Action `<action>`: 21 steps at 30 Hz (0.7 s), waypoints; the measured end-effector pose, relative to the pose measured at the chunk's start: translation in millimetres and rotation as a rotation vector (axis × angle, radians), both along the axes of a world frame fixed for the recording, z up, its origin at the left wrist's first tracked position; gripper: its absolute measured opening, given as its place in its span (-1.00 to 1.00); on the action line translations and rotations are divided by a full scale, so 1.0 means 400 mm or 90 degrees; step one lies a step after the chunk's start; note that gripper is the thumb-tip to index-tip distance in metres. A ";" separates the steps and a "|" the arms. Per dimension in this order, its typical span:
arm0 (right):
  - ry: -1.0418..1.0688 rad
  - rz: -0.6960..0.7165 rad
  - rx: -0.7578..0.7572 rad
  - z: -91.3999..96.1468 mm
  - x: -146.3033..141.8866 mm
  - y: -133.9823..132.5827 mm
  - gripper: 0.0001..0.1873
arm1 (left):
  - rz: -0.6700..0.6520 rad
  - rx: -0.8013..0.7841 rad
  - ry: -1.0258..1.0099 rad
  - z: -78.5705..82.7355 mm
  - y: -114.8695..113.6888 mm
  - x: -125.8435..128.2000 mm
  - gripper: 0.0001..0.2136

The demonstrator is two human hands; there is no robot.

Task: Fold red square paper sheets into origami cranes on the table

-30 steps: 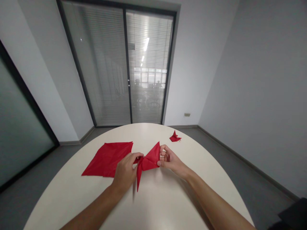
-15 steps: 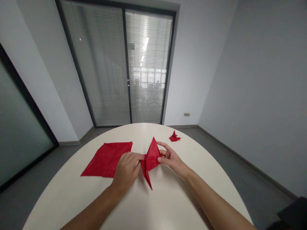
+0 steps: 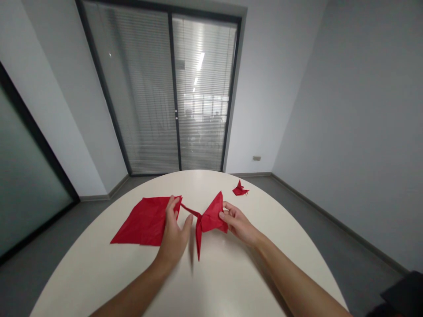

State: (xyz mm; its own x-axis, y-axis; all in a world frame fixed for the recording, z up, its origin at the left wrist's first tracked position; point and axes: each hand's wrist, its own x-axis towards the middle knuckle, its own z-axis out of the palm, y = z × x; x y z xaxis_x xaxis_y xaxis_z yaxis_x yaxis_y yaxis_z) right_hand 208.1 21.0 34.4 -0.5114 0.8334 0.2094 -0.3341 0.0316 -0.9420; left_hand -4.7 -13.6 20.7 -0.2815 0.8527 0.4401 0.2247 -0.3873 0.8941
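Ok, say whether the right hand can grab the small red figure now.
Probably not yet: the right hand is holding the larger folded paper, though nothing visible stands between that hand and the small red figure.

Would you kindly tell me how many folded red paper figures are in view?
2: the held figure in the right hand, and the other figure on the table, near its far edge toward the right.

Left fingers (image 3: 169, 211) partly hide flat red paper (image 3: 145, 220); bottom edge crops both forearms (image 3: 135, 284)
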 end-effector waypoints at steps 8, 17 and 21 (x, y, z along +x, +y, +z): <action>-0.014 -0.105 0.044 -0.015 -0.010 0.010 -0.70 | -0.391 -0.360 -0.431 0.028 -0.021 0.032 -0.51; -0.052 -0.109 0.076 -0.001 -0.012 0.005 -0.62 | -0.279 -0.331 -0.308 0.012 -0.014 0.029 -0.62; -0.047 -0.132 0.059 -0.001 -0.010 0.007 -0.60 | -0.219 -0.277 -0.203 0.002 -0.001 0.023 -0.61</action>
State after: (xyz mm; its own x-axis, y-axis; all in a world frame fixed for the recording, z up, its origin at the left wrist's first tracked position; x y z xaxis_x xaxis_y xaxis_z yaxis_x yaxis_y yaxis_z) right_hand 204.2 23.6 33.9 -0.3484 0.9012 0.2578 -0.2424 0.1791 -0.9535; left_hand 4.4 -13.9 21.3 -0.0197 0.9994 -0.0272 -0.1507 0.0239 0.9883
